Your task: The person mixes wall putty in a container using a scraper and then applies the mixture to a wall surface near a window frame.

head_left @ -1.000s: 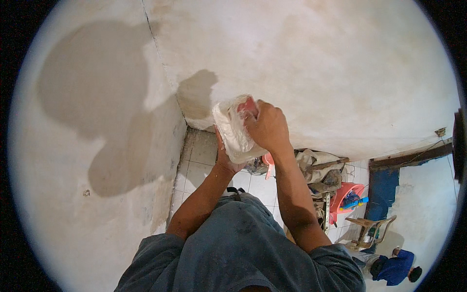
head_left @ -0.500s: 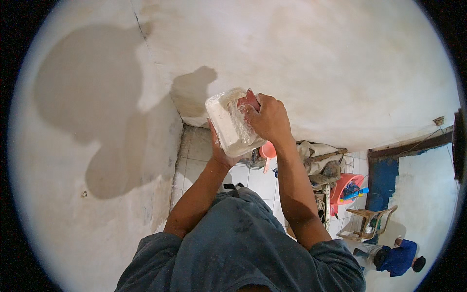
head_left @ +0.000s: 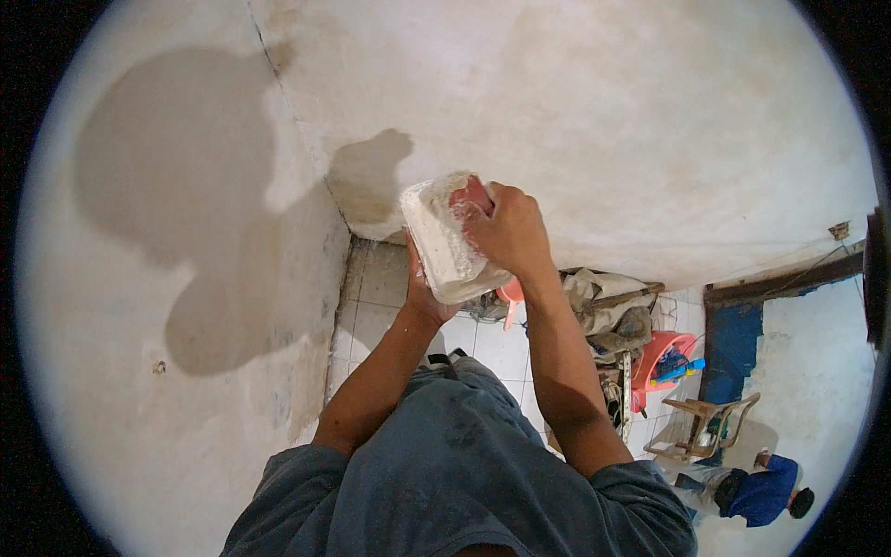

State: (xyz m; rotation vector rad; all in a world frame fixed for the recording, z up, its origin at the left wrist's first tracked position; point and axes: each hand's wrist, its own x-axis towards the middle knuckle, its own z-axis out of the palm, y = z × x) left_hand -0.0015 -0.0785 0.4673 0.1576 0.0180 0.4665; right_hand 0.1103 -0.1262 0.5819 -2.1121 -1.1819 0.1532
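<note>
A white rectangular tub is held up in front of me, tilted, with pale putty smeared over its inside. My left hand supports it from below and along its left side; some of those fingers are hidden behind it. My right hand is closed on a red scraper. The scraper lies over the tub against the putty, and its working edge is hard to make out. White smears show on the right fingers.
Pale walls meet in a corner ahead. Below is a white tiled floor with a pink dipper. To the right are cloth sacks, a red basin and a plastic chair. Another person in blue is at far right.
The tub has shifted slightly right and tipped a little differently in my left hand. My right hand and the scraper have moved only slightly within it.
</note>
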